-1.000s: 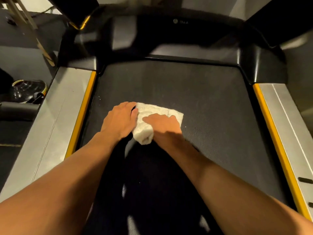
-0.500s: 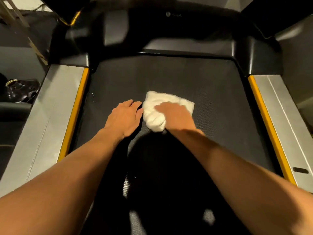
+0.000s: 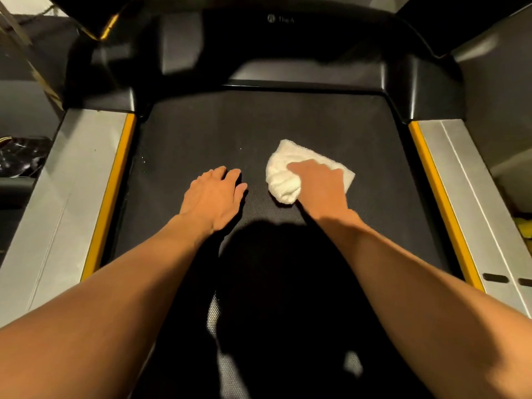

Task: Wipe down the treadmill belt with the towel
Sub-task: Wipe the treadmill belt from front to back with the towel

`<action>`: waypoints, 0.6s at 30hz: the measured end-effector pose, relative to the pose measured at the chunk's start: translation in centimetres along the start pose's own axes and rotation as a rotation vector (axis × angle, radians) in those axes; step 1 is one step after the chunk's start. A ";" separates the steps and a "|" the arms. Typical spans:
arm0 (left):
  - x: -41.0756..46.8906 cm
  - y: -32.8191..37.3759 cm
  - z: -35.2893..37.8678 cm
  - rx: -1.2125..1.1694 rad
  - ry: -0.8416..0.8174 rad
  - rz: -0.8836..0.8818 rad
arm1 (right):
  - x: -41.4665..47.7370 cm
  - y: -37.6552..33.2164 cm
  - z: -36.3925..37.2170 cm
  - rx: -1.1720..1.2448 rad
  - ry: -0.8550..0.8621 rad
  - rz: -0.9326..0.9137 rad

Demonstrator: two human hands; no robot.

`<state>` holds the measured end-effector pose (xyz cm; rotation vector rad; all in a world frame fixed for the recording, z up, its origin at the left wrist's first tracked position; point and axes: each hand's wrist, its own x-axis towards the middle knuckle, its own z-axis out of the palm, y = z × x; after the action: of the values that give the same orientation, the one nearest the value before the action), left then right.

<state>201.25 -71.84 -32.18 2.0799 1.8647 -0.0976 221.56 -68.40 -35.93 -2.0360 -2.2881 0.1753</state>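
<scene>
Head view: white towel (image 3: 283,172) lies bunched on the dark treadmill belt (image 3: 201,133), just right of frame centre, approx midway between the two yellow edge strips. Towel's long axis runs diagonally, rolled thick end at lower left, flatter corner pointing to the right edge strip (image 3: 440,197); another corner points up toward the black motor cover (image 3: 302,79). Right hand (image 3: 319,187) sits on top of towel, palm down, fingers curled over the cloth and pressing it to the belt; thumb side meets the rolled end. Left hand (image 3: 214,195) is flat on bare belt w/ fingers nearly straight and close together, holding nothing, near the towel but apart from it. Silver side rails (image 3: 72,197) flank the belt. Big shadow covers belt btwn forearms.
</scene>
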 end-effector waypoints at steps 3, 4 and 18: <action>0.0 0.9 -0.2 0.027 -0.021 0.002 | -0.7 -0.2 0.3 0.069 -0.033 0.048; 0.1 1.2 -0.2 0.027 -0.027 0.008 | -1.9 -1.0 0.6 0.082 -0.084 0.016; 1.1 3.0 0.6 0.071 -0.026 0.057 | -3.3 1.5 -1.0 0.111 -0.137 0.070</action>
<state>204.41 -71.17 -32.48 2.1672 1.8103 -0.1782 223.53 -71.43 -35.04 -2.1093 -2.2274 0.4486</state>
